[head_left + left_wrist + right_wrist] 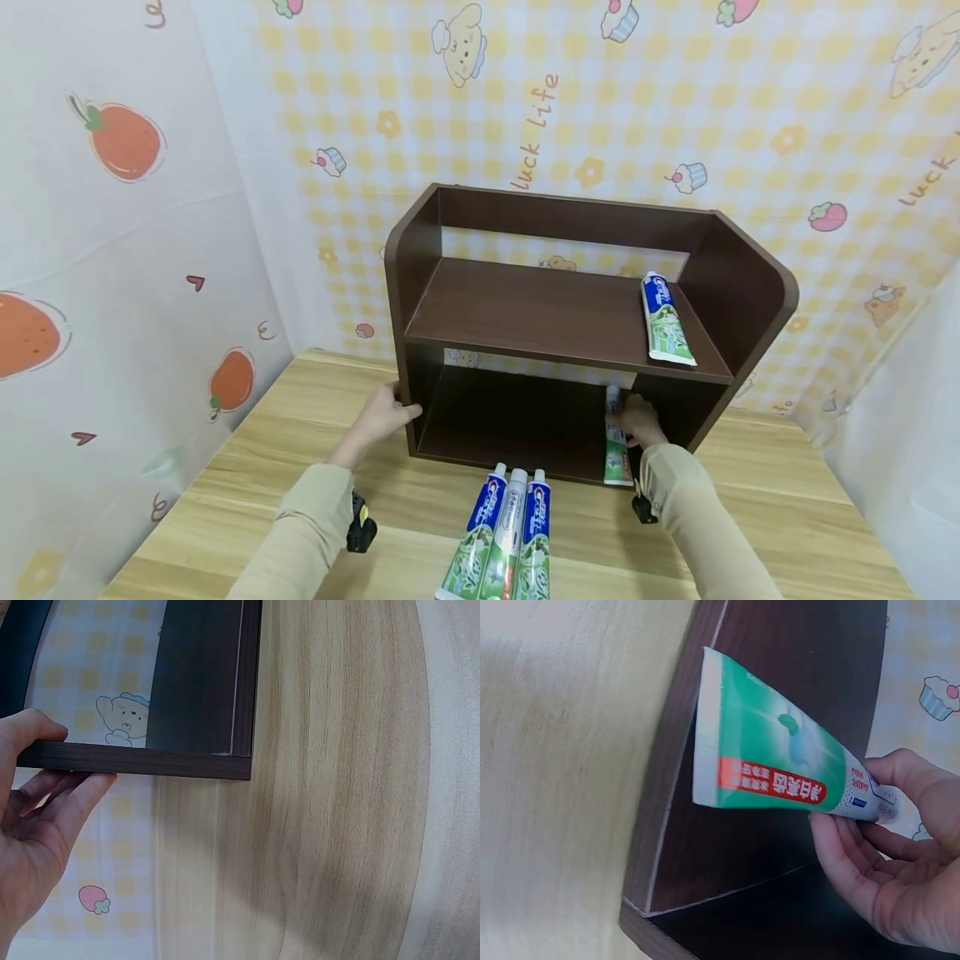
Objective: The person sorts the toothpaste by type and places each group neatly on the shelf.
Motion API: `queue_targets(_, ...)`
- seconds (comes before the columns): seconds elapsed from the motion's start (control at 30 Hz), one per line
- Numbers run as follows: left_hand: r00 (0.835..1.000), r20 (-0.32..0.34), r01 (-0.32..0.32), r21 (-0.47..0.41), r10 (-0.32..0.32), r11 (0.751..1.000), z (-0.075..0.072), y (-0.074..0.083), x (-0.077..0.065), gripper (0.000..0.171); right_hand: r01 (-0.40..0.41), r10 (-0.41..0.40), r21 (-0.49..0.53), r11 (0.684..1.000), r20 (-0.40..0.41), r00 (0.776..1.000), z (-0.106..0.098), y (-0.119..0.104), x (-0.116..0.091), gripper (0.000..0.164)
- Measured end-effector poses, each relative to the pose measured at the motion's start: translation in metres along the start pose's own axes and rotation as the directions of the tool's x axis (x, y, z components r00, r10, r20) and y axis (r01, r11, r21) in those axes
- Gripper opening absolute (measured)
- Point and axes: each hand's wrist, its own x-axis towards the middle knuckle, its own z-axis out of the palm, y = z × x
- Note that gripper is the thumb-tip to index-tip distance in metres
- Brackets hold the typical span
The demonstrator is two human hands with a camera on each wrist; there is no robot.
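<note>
My left hand (pixel 381 414) grips the left side panel of a dark brown two-level shelf (pixel 517 308). In the left wrist view, the thumb lies on one face of the panel (pixel 150 760) and the fingers on the other. Inside the lower compartment, at its right end, my right hand (pixel 639 419) holds a green and white toothpaste tube (pixel 772 742) near its cap end. The tube's flat end points toward the compartment's front edge. Whether its underside touches the board cannot be told.
A blue and green toothpaste tube (pixel 666 321) lies on the upper shelf at the right. In front of the shelf, a white and green tube (pixel 507 533) lies between two blue and green tubes, the left one (pixel 477 533) and the right one (pixel 535 537), on the wooden table (pixel 405 521).
</note>
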Motion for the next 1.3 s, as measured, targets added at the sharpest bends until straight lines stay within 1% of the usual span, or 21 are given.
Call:
queue_targets(0.07,1.0,-0.005,0.003,-0.006,-0.003,1.0,0.0004,0.0004,0.0001,0.061,-0.005,0.005,-0.015,1.0,-0.001,1.0,0.0013,0.0024,0.0012,0.044)
queue_targets(0.13,1.0,-0.009,-0.005,-0.004,0.005,1.0,0.0002,0.0005,-0.0002,0.056,-0.001,0.001,-0.026,1.0,-0.002,1.0,0.0028,0.0039,0.0009,0.044)
queue_targets(0.2,1.0,-0.012,-0.006,-0.005,0.006,1.0,0.0002,0.0002,-0.0001,0.053,0.001,-0.001,-0.038,0.999,-0.007,1.0,0.0045,0.0047,0.0004,0.043)
queue_targets(0.33,1.0,-0.02,-0.016,-0.004,0.016,1.0,0.0001,0.0005,-0.0007,0.05,0.014,-0.015,-0.046,0.999,-0.018,1.0,0.007,0.004,-0.0021,0.034)
queue_targets(0.4,1.0,-0.022,-0.017,-0.005,0.017,1.0,0.0004,0.0006,-0.0013,0.045,0.027,-0.028,-0.045,0.999,-0.021,0.999,0.0075,0.0038,-0.0036,0.035)
queue_targets(0.57,1.0,-0.018,-0.019,-0.009,0.018,1.0,0.0007,0.0,-0.0026,0.05,0.045,-0.045,-0.058,0.997,-0.008,0.999,0.0073,0.0032,-0.0071,0.039)
queue_targets(0.77,0.999,-0.022,-0.025,-0.002,0.025,1.0,0.0007,-0.0002,-0.0014,0.048,0.008,-0.008,-0.101,0.995,-0.005,1.0,0.0077,0.0017,-0.0034,0.026)
queue_targets(0.8,1.0,-0.021,-0.023,-0.002,0.023,1.0,0.0004,-0.0004,-0.0008,0.049,-0.001,0.0,-0.104,0.995,-0.005,1.0,0.0077,0.0012,-0.0026,0.025)
queue_targets(0.93,1.0,-0.008,-0.018,-0.005,0.018,1.0,0.0003,-0.0008,-0.0002,0.058,-0.013,0.011,-0.124,0.992,-0.014,1.0,0.006,0.0002,-0.0024,0.03)
queue_targets(0.97,1.0,-0.006,-0.012,-0.008,0.012,1.0,0.0002,-0.0011,-0.0003,0.059,-0.009,0.007,-0.127,0.992,-0.016,1.0,0.0051,-0.0005,-0.003,0.032)
queue_targets(1.03,1.0,-0.008,-0.016,-0.004,0.016,1.0,-0.0001,-0.0018,-0.0004,0.056,0.01,-0.013,-0.128,0.992,-0.025,1.0,0.0035,-0.0018,-0.0046,0.032)
queue_targets(1.1,1.0,-0.017,-0.023,0.007,0.023,1.0,0.0,-0.0023,0.0001,0.051,0.024,-0.028,-0.12,0.992,-0.035,0.999,0.0024,-0.0024,-0.0057,0.024)
queue_targets(1.17,0.999,-0.022,-0.03,0.019,0.03,0.999,0.0,-0.0023,0.0001,0.046,0.044,-0.049,-0.115,0.992,-0.043,0.998,0.0017,-0.0024,-0.0064,0.021)
queue_targets(1.3,0.999,-0.021,-0.036,0.034,0.036,0.999,-0.0002,-0.0012,0.0005,0.045,0.07,-0.073,-0.078,0.995,-0.035,0.997,0.0003,-0.0028,-0.0083,0.031)
